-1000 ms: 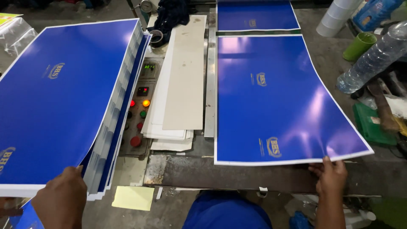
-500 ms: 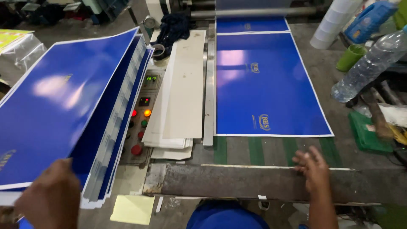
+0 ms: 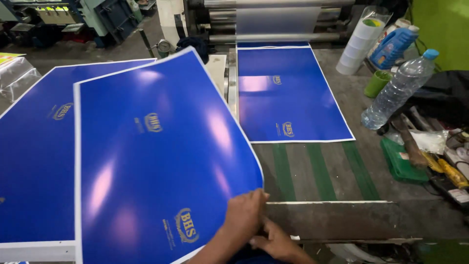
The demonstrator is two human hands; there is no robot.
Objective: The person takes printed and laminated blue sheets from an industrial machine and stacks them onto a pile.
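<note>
Print-shop bench, grey and worn, with green belts (image 3: 312,171) running up toward rollers (image 3: 273,19) at top centre. Big glossy blue sheet (image 3: 156,161) fills the centre-left of frame, held by its lower right corner at bottom centre. Its long axis runs from that corner up toward top centre, so almost all of the sheet lies up and left of the grip. It overlaps the stack of blue sheets (image 3: 34,166) at far left. Right edge of the sheet bows, unsupported.

Both hands sit together at bottom centre. One hand (image 3: 244,215) is clenched on the sheet's corner, fingers over the edge; the other hand (image 3: 273,239) lies just below and right of it, touching it, fingers spread low. Cannot tell which hand is left or right, or whether the lower one grips anything.

Second blue sheet (image 3: 288,93) lies flat on the belts, upper centre, well apart from both hands. Right side: clear bottle (image 3: 398,90), green cup (image 3: 377,83), tape rolls (image 3: 356,46).
</note>
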